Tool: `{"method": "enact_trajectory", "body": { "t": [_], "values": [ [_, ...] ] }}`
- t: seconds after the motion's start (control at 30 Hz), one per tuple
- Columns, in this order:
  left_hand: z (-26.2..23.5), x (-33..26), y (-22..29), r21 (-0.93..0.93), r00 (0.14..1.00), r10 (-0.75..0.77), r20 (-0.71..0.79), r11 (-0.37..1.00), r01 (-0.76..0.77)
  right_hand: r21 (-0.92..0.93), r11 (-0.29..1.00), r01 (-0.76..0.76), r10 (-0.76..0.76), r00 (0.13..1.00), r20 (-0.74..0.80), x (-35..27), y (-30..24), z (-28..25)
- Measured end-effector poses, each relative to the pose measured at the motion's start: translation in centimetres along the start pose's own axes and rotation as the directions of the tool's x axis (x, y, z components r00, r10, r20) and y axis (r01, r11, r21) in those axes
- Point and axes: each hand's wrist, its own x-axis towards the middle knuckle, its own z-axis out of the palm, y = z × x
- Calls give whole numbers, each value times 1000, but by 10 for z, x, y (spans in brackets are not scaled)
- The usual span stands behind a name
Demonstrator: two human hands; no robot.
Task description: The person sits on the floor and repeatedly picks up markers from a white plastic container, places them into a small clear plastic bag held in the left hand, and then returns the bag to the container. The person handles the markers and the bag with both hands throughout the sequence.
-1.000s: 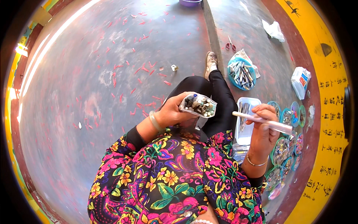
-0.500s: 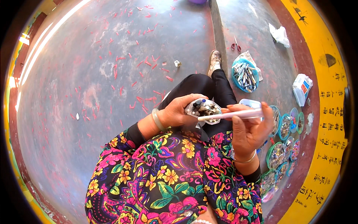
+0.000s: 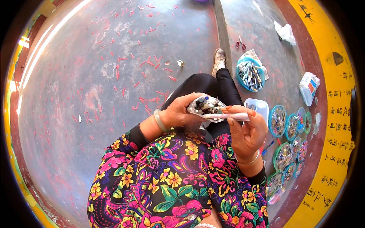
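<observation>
My left hand (image 3: 180, 111) is wrapped round a clear plastic container (image 3: 192, 105) at my lap. It is packed with pens (image 3: 209, 103), whose dark, white and blue ends face up. In my right hand (image 3: 249, 131), a pale pink pen (image 3: 235, 116) is pinched between thumb and fingers. The pen lies nearly level, its thin end pointing left over the near rim of the container. Whether that end touches the other pens, I cannot tell.
A blue basket of pens (image 3: 251, 78) stands ahead to the right, with scissors (image 3: 240, 42) beyond it. Beside my right hand are a translucent tub (image 3: 258, 107) and several round baskets of small parts (image 3: 278, 121). Red scraps (image 3: 152, 99) litter the floor on the left.
My right hand has moved slightly left and down with the pink pen, which now sits closer over the container. My left hand and the container stay nearly in place.
</observation>
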Motion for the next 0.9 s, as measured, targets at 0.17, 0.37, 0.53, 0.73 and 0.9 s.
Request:
{"method": "enact_trajectory", "body": {
  "t": [0.17, 0.37, 0.53, 0.73, 0.9],
  "values": [
    [0, 0, -3, 30, 999, 34, -3, 999, -34, -63, 998, 17, -17, 1000, 2, -2, 7, 4],
    [0, -1, -4, -27, 998, 35, -43, 999, -36, -115, 993, 27, -25, 999, 25, 2, 11, 12],
    [1, -1, -4, -61, 998, 20, -56, 998, -23, -180, 982, 61, -37, 991, 132, 2, 21, 20],
    [0, 0, -3, -72, 998, -13, -62, 997, 8, -282, 959, -5, 37, 993, 110, 6, 17, 16],
    [0, -1, -6, -73, 999, 11, -51, 997, -15, -313, 949, -23, 59, 992, 107, 8, 12, 13]
  ]
}}
